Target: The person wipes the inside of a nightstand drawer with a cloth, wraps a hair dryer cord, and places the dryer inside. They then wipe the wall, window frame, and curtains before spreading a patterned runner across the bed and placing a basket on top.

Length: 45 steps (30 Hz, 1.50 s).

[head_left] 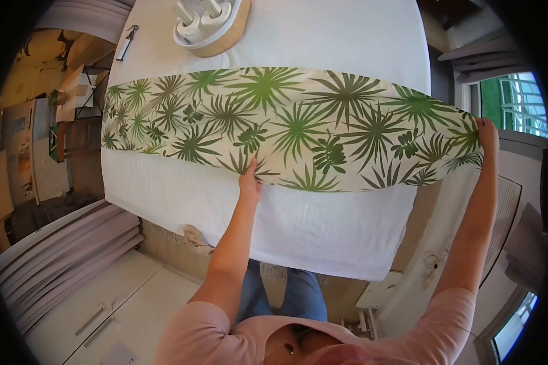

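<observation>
A cream table runner (292, 152) printed with green palm leaves lies across a table covered by a white tablecloth (323, 225). My right hand (488, 134) is closed on the runner's right end and holds it out past the table's edge, lifted. At the runner's near long edge, my left hand (249, 181) pinches the fabric, thumb on top and the other fingers mostly hidden. The left end of the runner rests flat near the table's left side.
An oval wood-sided tray (228, 45) with white objects stands at the table's far side. A small black-and-white item (126, 44) lies at the far left corner. Gathered curtains (73, 255) hang at left, and a window (517, 103) is at right.
</observation>
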{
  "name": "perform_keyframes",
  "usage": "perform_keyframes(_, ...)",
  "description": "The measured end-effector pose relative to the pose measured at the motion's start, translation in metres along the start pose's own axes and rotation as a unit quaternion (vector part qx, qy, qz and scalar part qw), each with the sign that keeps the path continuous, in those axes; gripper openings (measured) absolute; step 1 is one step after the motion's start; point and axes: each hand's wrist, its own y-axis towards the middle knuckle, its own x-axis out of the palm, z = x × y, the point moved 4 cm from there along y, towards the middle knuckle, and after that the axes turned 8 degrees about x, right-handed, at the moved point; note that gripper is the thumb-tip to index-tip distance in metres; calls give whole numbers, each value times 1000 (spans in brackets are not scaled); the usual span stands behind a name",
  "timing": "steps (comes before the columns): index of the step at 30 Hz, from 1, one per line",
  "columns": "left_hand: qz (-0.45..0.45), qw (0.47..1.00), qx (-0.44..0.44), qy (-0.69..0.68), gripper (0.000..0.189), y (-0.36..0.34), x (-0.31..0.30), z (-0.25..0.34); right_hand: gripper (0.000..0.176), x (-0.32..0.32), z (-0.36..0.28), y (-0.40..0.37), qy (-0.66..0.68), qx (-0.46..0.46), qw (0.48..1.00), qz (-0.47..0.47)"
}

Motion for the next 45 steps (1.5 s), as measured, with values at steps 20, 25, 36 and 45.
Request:
perform_keyframes(20,-33,978,-85,188,19,-26,-21,-42,25,204,-24,-259,732,417,470,-261)
perform_keyframes(25,-34,979,-99,176,21,-24,-5,-37,15,124,-15,-224,698,408,584,75)
perform_keyframes(36,-121,913,-217,323,28,-38,-8,-44,30,118,36,-305,262,513,817,32)
perform_keyframes(45,-256,719,56,644,42,79,18,148,25,72,-162,-183,283,24,956,75)
